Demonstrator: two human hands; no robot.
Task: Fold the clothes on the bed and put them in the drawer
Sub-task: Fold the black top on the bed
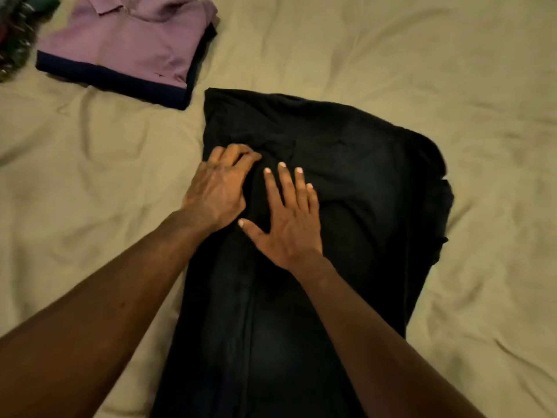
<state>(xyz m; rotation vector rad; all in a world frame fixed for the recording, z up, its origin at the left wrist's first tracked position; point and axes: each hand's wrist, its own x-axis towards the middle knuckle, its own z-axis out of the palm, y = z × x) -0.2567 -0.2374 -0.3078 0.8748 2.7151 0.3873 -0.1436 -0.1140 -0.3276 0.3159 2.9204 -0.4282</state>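
A long black garment (pixel 346 182) lies spread down the middle of the bed, running from the centre to the bottom edge of the view. My left hand (pixel 218 188) sits on its left edge with the fingers curled into a bunch of the black cloth. Just to the right, my right hand (pixel 289 218) lies flat on the garment with straight, spread fingers pressing the cloth down. A folded purple polo shirt (pixel 126 40) rests on top of a folded dark navy garment (pixel 99 76) at the upper left.
The bed is covered by a wrinkled beige sheet (pixel 422 55). A dark heap of mixed clothes (pixel 15 34) shows at the top left corner. No drawer is in view.
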